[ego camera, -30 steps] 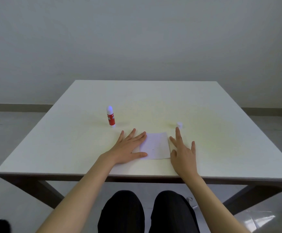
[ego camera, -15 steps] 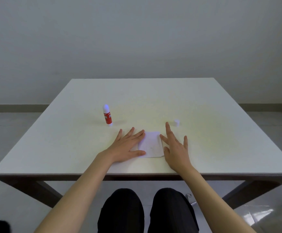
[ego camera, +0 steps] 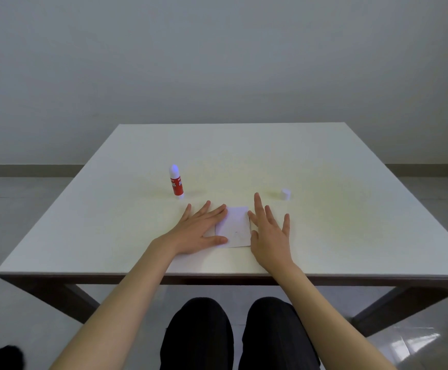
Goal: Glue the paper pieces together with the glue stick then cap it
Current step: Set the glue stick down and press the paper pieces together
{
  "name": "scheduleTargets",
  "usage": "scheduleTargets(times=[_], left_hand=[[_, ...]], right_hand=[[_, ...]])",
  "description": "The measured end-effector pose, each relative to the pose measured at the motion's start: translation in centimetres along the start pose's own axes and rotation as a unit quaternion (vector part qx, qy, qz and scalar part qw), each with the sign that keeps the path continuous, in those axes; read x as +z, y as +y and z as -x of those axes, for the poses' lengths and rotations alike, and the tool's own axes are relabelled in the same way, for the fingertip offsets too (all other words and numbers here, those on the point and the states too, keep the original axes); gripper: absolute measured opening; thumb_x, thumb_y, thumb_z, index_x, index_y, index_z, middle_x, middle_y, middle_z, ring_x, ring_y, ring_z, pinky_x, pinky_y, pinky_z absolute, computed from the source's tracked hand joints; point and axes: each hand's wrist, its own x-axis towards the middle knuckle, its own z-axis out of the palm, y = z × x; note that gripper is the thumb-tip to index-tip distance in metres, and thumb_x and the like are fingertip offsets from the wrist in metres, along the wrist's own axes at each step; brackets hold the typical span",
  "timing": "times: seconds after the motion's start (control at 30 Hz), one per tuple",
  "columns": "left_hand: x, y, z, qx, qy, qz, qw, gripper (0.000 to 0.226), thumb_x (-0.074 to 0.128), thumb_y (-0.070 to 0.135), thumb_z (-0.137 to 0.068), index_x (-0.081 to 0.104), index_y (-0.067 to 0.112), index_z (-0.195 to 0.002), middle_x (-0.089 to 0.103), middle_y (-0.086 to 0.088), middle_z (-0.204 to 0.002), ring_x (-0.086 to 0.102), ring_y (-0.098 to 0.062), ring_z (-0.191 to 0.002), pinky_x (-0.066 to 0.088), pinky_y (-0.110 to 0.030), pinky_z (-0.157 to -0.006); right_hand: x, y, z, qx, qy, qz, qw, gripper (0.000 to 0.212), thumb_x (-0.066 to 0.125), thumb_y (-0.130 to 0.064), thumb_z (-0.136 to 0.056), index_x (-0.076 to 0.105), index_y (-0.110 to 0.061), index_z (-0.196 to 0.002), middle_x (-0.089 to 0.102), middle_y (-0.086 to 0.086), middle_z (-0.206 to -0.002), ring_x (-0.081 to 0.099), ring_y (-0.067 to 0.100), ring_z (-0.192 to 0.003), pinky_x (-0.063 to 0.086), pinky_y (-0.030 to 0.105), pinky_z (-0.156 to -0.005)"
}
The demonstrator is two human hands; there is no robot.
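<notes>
A small white paper piece lies flat near the table's front edge. My left hand rests flat on its left side, fingers spread, covering part of it. My right hand lies flat with fingers apart against the paper's right edge. A red glue stick with its white tip uncovered stands upright behind and left of my left hand. Its small white cap sits on the table behind and right of my right hand.
The white table has dark legs, and its front edge runs just below my wrists. A plain wall stands behind it. My knees in dark trousers show under the front edge.
My right hand has slid left along the table up to the paper's right edge. My left hand stays pressed on the paper. The view has shifted slightly.
</notes>
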Motion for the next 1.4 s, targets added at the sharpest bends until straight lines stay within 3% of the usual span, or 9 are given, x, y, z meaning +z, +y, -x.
scheduleTargets(times=[0.73, 0.87, 0.97, 1.1, 1.2, 1.4], left_hand=[[0.4, -0.6, -0.2, 0.0, 0.007, 0.005, 1.0, 0.074, 0.04, 0.058, -0.092, 0.003, 0.033, -0.152, -0.005, 0.019, -0.16, -0.013, -0.009, -0.148, -0.012, -0.043, -0.118], [0.2, -0.7, -0.2, 0.001, 0.005, -0.002, 1.0, 0.077, 0.04, 0.061, -0.089, 0.003, 0.034, -0.151, -0.004, 0.02, -0.16, -0.012, -0.009, -0.148, -0.011, -0.044, -0.118], [0.2, -0.7, -0.3, 0.005, 0.005, -0.008, 1.0, 0.079, 0.039, 0.064, -0.088, 0.003, 0.035, -0.151, -0.004, 0.02, -0.159, -0.011, -0.009, -0.148, -0.01, -0.045, -0.119], [0.2, -0.7, -0.3, 0.005, -0.005, -0.017, 1.0, 0.082, 0.036, 0.067, -0.087, -0.001, 0.034, -0.152, -0.006, 0.019, -0.16, -0.012, -0.009, -0.148, -0.009, -0.046, -0.119], [0.2, -0.6, -0.4, 0.004, -0.007, -0.015, 1.0, 0.083, 0.037, 0.067, -0.087, -0.002, 0.032, -0.152, -0.007, 0.02, -0.16, -0.013, -0.009, -0.147, -0.009, -0.046, -0.119], [0.5, -0.6, -0.4, -0.001, -0.004, -0.007, 1.0, 0.083, 0.039, 0.065, -0.087, -0.002, 0.033, -0.152, -0.008, 0.02, -0.159, -0.015, -0.008, -0.147, -0.012, -0.045, -0.118]], right_hand=[[0.3, -0.2, 0.1, -0.019, -0.006, 0.043, 0.999, 0.076, 0.035, -0.001, -0.092, -0.01, -0.022, -0.15, 0.043, -0.011, -0.148, 0.011, 0.02, -0.148, -0.009, 0.049, -0.116], [-0.3, -0.3, 0.2, -0.014, 0.012, -0.012, 1.0, 0.074, 0.036, 0.001, -0.089, 0.003, -0.022, -0.151, 0.04, -0.004, -0.149, 0.022, 0.013, -0.144, -0.01, 0.045, -0.116], [-0.7, -0.8, 0.4, -0.047, 0.038, -0.024, 0.998, 0.07, 0.035, 0.0, -0.088, 0.013, -0.021, -0.151, 0.028, -0.006, -0.156, 0.018, 0.012, -0.146, -0.014, 0.045, -0.115], [-1.3, -1.1, 0.5, -0.149, -0.042, 0.054, 0.986, 0.056, 0.029, -0.017, -0.095, 0.021, -0.023, -0.15, 0.025, -0.01, -0.157, 0.003, 0.014, -0.149, -0.023, 0.049, -0.11], [-0.9, -0.9, 0.8, -0.21, -0.093, 0.134, 0.964, 0.056, 0.021, -0.029, -0.097, 0.014, -0.019, -0.152, 0.013, -0.006, -0.161, -0.005, 0.014, -0.149, -0.026, 0.052, -0.107], [0.1, -0.7, -0.8, -0.172, -0.128, 0.214, 0.953, 0.06, 0.015, -0.037, -0.097, 0.006, -0.015, -0.152, 0.004, -0.003, -0.162, -0.013, 0.022, -0.148, -0.024, 0.055, -0.108]])
